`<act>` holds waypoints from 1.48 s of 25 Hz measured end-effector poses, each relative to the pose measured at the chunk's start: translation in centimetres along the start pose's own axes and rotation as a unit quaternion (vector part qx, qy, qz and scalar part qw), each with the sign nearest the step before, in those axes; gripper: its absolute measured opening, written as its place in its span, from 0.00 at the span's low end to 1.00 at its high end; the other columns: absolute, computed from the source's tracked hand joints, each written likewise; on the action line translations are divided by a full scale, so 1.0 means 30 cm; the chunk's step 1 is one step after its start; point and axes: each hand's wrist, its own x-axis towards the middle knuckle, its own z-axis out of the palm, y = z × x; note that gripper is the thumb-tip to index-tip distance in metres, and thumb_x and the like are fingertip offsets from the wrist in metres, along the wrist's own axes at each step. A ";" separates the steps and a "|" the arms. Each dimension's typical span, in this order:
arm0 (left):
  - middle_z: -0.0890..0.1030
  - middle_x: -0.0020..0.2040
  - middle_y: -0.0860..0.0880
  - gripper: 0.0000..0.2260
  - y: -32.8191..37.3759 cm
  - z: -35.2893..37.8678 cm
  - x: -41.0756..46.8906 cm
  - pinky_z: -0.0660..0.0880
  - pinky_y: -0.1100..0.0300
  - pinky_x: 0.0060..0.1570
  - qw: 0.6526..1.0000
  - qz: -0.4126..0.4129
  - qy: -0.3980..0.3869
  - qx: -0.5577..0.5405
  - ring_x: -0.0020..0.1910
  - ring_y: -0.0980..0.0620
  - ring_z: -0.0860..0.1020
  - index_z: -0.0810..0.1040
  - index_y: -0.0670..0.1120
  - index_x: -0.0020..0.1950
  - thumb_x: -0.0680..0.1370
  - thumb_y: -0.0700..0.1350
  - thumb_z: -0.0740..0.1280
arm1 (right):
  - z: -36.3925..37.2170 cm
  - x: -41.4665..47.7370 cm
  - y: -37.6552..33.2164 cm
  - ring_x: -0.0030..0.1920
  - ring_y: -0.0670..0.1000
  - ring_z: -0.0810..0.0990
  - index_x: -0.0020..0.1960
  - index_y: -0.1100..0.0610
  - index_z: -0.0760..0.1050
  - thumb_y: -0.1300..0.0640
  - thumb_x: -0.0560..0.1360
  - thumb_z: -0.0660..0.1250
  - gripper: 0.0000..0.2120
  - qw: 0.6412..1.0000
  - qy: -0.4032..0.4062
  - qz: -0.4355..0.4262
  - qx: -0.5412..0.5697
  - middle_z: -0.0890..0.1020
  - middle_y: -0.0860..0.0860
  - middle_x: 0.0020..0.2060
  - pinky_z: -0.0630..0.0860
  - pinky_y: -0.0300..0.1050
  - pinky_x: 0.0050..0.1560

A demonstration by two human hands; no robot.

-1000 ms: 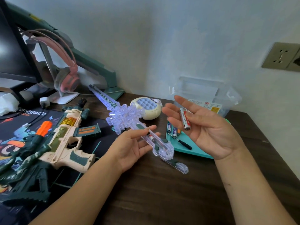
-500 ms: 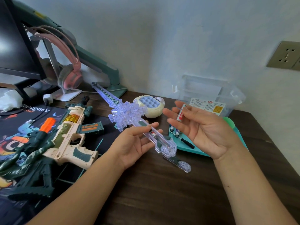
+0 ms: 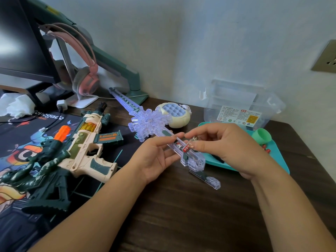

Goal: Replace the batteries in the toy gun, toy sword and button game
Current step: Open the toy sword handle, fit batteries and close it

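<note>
Right hand pinches a half-hidden battery, seemingly against the toy sword

Toy gun left of toy sword, button game behind.

A dark monitor fills the upper left of the frame, carried on a green monitor arm whose base is clamped at the far edge of the dark wooden desk. Pink headphones hang on a stand below the screen. At the left edge lies a crumpled tissue, with a white plug near it. A printed desk mat covers the lower left. At right, a clear plastic box stands against the wall behind a teal tray that carries a green cup. A wall socket sits at the right edge.
</note>
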 end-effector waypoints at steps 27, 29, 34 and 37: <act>0.84 0.52 0.37 0.10 0.002 -0.020 0.012 0.83 0.51 0.47 0.999 -0.009 0.044 -0.011 0.46 0.45 0.86 0.80 0.35 0.58 0.78 0.36 0.65 | 0.065 0.029 0.062 0.39 0.56 0.84 0.66 0.52 0.69 0.67 0.73 0.67 0.24 0.964 -0.082 0.216 0.130 0.80 0.63 0.50 0.78 0.40 0.30; 0.84 0.51 0.38 0.10 0.001 -0.017 0.009 0.83 0.52 0.47 0.999 -0.008 0.041 -0.014 0.45 0.46 0.86 0.80 0.35 0.57 0.78 0.35 0.64 | 0.056 0.015 0.058 0.41 0.56 0.85 0.67 0.49 0.68 0.61 0.75 0.68 0.23 0.968 -0.090 0.208 0.106 0.81 0.60 0.51 0.80 0.43 0.35; 0.86 0.49 0.40 0.07 0.003 0.006 0.000 0.82 0.48 0.49 1.000 0.004 0.030 -0.008 0.47 0.44 0.86 0.80 0.35 0.53 0.78 0.33 0.64 | -0.036 -0.021 0.040 0.39 0.49 0.83 0.48 0.51 0.79 0.43 0.77 0.63 0.13 0.961 0.017 0.183 -0.207 0.84 0.49 0.41 0.81 0.45 0.42; 0.87 0.49 0.42 0.06 -0.003 0.007 -0.001 0.82 0.47 0.50 0.999 -0.002 0.037 0.005 0.48 0.44 0.86 0.79 0.36 0.52 0.78 0.33 0.63 | 0.033 -0.056 0.080 0.45 0.48 0.79 0.49 0.49 0.80 0.40 0.73 0.66 0.14 0.877 -0.029 0.157 -0.454 0.81 0.47 0.45 0.77 0.46 0.46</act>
